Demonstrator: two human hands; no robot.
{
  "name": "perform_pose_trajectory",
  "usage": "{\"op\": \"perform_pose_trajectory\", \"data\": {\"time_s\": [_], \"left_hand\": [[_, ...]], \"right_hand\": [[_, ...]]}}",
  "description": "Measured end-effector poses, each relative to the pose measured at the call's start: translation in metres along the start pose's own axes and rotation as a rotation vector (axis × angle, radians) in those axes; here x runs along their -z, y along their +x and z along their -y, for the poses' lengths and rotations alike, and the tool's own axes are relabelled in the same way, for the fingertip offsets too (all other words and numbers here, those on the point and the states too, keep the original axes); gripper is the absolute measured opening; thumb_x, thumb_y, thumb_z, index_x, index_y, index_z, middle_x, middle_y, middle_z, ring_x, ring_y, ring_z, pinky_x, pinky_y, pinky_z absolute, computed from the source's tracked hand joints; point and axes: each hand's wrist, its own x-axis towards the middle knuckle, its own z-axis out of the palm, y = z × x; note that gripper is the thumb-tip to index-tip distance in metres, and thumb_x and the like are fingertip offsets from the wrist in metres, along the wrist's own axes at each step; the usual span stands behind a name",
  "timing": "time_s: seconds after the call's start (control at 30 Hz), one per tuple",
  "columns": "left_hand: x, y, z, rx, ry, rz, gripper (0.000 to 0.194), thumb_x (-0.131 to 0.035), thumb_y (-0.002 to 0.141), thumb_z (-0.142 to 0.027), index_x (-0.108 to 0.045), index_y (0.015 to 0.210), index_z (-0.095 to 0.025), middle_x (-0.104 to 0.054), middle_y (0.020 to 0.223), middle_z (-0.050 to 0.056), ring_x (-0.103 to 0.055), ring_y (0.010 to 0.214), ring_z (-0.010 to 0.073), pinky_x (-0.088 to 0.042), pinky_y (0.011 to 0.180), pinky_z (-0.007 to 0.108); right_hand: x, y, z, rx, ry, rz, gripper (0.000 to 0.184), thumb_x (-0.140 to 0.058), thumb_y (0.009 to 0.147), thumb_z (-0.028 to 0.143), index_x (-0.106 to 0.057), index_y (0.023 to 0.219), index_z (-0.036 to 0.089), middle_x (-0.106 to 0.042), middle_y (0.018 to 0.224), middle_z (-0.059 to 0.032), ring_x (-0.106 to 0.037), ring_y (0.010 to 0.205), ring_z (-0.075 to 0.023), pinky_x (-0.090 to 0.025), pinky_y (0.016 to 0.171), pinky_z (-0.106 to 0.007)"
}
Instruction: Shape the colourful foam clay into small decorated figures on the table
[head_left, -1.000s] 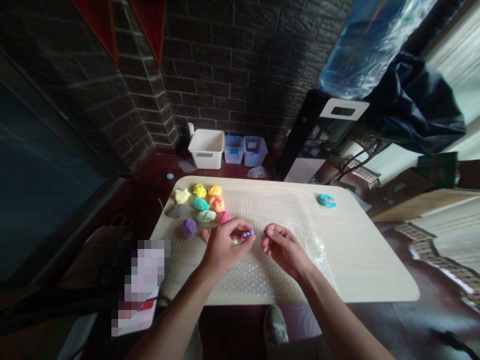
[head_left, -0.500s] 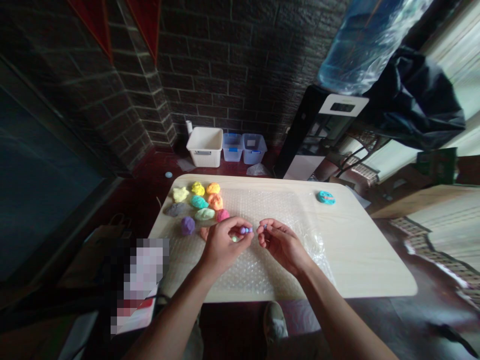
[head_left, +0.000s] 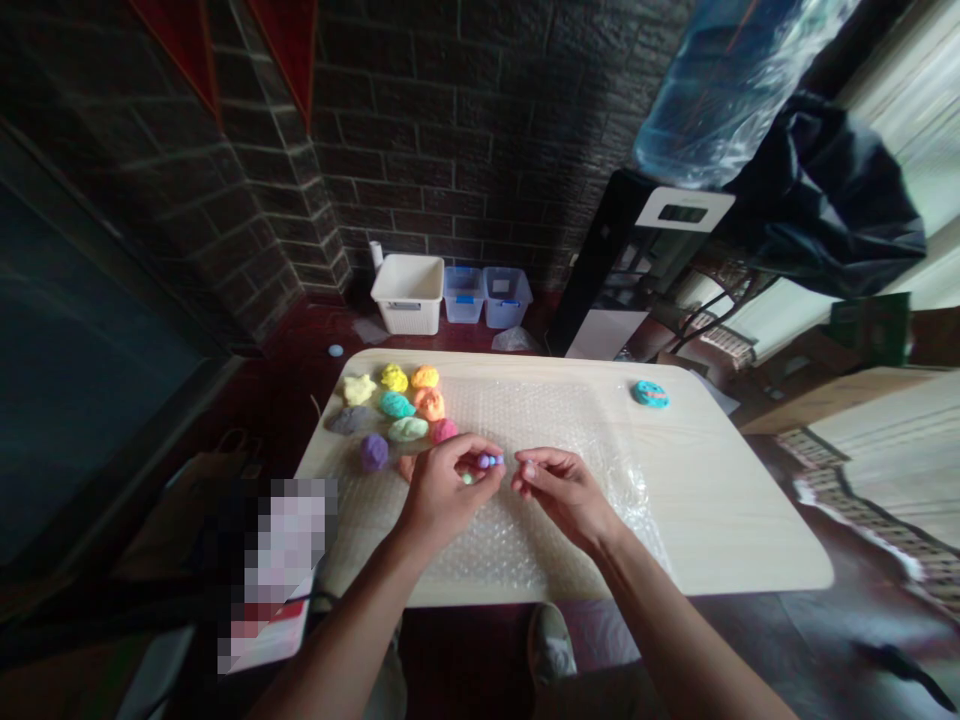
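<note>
Above the bubble wrap [head_left: 517, 545], my left hand [head_left: 454, 485] pinches a small piece of purple and blue clay balls [head_left: 491, 461] joined in a row. Just to the right, my right hand [head_left: 564, 490] has its thumb and forefinger pressed together; whatever lies between them is too small to make out. A gap separates the two hands. Left of them lie several soft clay lumps, among them a purple lump [head_left: 374, 452], a pale green lump [head_left: 409, 429], a pink lump [head_left: 442, 430] and an orange lump [head_left: 430, 404]. My left hand partly hides a brown lump [head_left: 406, 468].
The wooden table [head_left: 739, 490] carries a turquoise clay disc [head_left: 650, 394] with a pinkish stripe at its far right. Beyond the table are a white bin [head_left: 409, 295], two clear boxes [head_left: 463, 295] and a black water dispenser [head_left: 607, 270].
The fingers of my right hand have closed further, and a small bluish bit seen at their tips is now hidden. My left hand stays almost still with the clay balls.
</note>
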Motion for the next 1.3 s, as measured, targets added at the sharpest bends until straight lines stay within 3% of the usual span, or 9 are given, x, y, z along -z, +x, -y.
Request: {"op": "perform_pose_trajectory", "data": {"time_s": [0.1, 0.2, 0.4, 0.57, 0.73, 0.9, 1.07, 1.2, 1.3], "left_hand": [[0.000, 0.000, -0.001, 0.003, -0.021, 0.008, 0.010, -0.072, 0.082, -0.020, -0.075, 0.091, -0.019, -0.079, 0.087, 0.005, -0.075, 0.080, 0.0185, -0.060, 0.074, 0.028], [0.001, 0.000, 0.000, 0.007, -0.040, 0.017, 0.010, -0.069, 0.084, -0.019, -0.075, 0.092, -0.019, -0.079, 0.087, 0.005, -0.075, 0.080, 0.0184, -0.060, 0.074, 0.027], [0.000, 0.000, 0.006, 0.021, -0.057, -0.001, 0.014, -0.073, 0.083, -0.022, -0.074, 0.096, -0.018, -0.076, 0.088, 0.005, -0.073, 0.079, 0.0177, -0.059, 0.073, 0.027], [-0.001, 0.000, 0.006, 0.043, -0.074, 0.003, 0.013, -0.074, 0.084, -0.025, -0.075, 0.094, -0.018, -0.076, 0.086, 0.005, -0.073, 0.078, 0.0178, -0.058, 0.072, 0.027], [-0.001, -0.001, 0.007, 0.036, -0.060, 0.002, 0.013, -0.075, 0.083, -0.025, -0.075, 0.094, -0.018, -0.077, 0.087, 0.005, -0.073, 0.079, 0.0185, -0.059, 0.074, 0.028], [0.000, -0.001, 0.007, 0.045, -0.074, 0.032, 0.014, -0.072, 0.084, -0.023, -0.074, 0.097, -0.018, -0.078, 0.091, 0.006, -0.075, 0.081, 0.0195, -0.059, 0.074, 0.029], [0.000, 0.000, 0.006, 0.025, -0.073, 0.019, 0.014, -0.074, 0.083, -0.023, -0.074, 0.096, -0.017, -0.076, 0.089, 0.005, -0.073, 0.080, 0.0183, -0.058, 0.072, 0.027], [-0.001, 0.000, 0.009, 0.044, -0.101, 0.026, 0.015, -0.075, 0.084, -0.025, -0.074, 0.097, -0.017, -0.075, 0.088, 0.005, -0.072, 0.081, 0.0182, -0.058, 0.073, 0.027], [-0.002, -0.001, 0.010, 0.046, -0.111, 0.035, 0.016, -0.077, 0.084, -0.026, -0.073, 0.096, -0.017, -0.076, 0.090, 0.006, -0.073, 0.082, 0.0182, -0.058, 0.074, 0.027]], "right_hand": [[-0.002, 0.000, 0.001, -0.010, 0.057, 0.049, 0.028, -0.087, 0.083, 0.030, -0.081, 0.107, 0.018, -0.081, 0.095, -0.0067, -0.073, 0.078, -0.0137, -0.057, 0.077, -0.026], [-0.002, 0.000, 0.003, -0.030, 0.096, 0.074, 0.027, -0.083, 0.086, 0.029, -0.078, 0.110, 0.018, -0.081, 0.103, -0.0086, -0.076, 0.082, -0.0147, -0.058, 0.080, -0.027], [0.000, 0.001, 0.005, -0.045, 0.145, 0.017, 0.025, -0.081, 0.088, 0.037, -0.075, 0.101, 0.016, -0.082, 0.086, -0.0093, -0.078, 0.075, -0.0175, -0.058, 0.067, -0.024], [0.003, 0.001, 0.002, -0.024, 0.127, 0.002, 0.035, -0.083, 0.085, 0.047, -0.069, 0.075, 0.016, -0.072, 0.058, -0.0021, -0.062, 0.049, -0.0108, -0.045, 0.045, -0.017], [0.001, 0.000, 0.003, 0.026, 0.085, 0.018, 0.024, -0.095, 0.072, 0.023, -0.071, 0.076, 0.018, -0.073, 0.066, 0.0014, -0.064, 0.057, -0.0084, -0.050, 0.056, -0.016], [-0.003, -0.001, 0.006, -0.039, 0.094, 0.050, 0.024, -0.088, 0.082, 0.031, -0.078, 0.099, 0.017, -0.082, 0.096, -0.0073, -0.077, 0.082, -0.0155, -0.059, 0.075, -0.023], [-0.004, 0.000, 0.005, -0.044, 0.128, 0.025, 0.022, -0.082, 0.087, 0.038, -0.074, 0.095, 0.019, -0.082, 0.088, -0.0069, -0.078, 0.080, -0.0184, -0.059, 0.071, -0.026], [-0.003, 0.000, 0.004, 0.025, 0.046, -0.004, 0.021, -0.084, 0.086, 0.038, -0.075, 0.086, 0.018, -0.078, 0.077, -0.0034, -0.070, 0.064, -0.0121, -0.052, 0.059, -0.021], [-0.004, -0.001, 0.004, 0.067, 0.002, -0.010, 0.021, -0.090, 0.080, 0.034, -0.080, 0.090, 0.019, -0.076, 0.076, -0.0004, -0.066, 0.065, -0.0101, -0.051, 0.062, -0.021]]}}
